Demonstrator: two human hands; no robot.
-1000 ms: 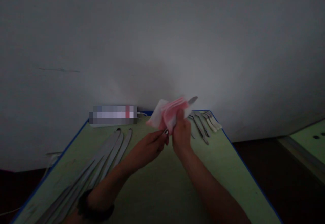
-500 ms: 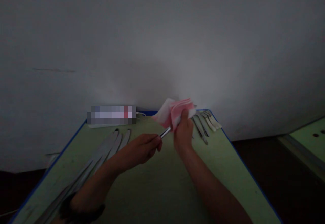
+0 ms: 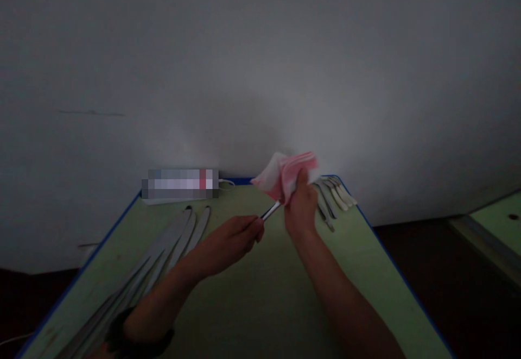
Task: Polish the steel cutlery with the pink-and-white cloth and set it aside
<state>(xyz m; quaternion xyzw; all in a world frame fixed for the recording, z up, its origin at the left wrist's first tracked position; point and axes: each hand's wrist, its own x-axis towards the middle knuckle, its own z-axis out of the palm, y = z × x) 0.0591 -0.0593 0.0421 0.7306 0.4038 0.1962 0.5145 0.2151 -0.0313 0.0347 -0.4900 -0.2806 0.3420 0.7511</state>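
My left hand (image 3: pixel 236 237) is closed on the handle end of a metal table knife (image 3: pixel 272 211), which slants up to the right over the green table (image 3: pixel 252 299). My right hand (image 3: pixel 302 207) grips a pink and white cloth (image 3: pixel 287 174) wrapped around the knife's blade, so the blade is hidden inside the cloth. Both hands hover a little above the table near its far edge.
Several long metal knives (image 3: pixel 171 247) lie in a row on the left of the table. A few pieces of cutlery with pale handles (image 3: pixel 336 196) lie at the far right corner. A blurred flat box (image 3: pixel 181 184) sits against the white wall. Another green table (image 3: pixel 494 215) shows at right.
The cloth in my right hand has slid up along the knife toward its tip, covering the blade end. My left hand has drawn back a little, exposing more handle.
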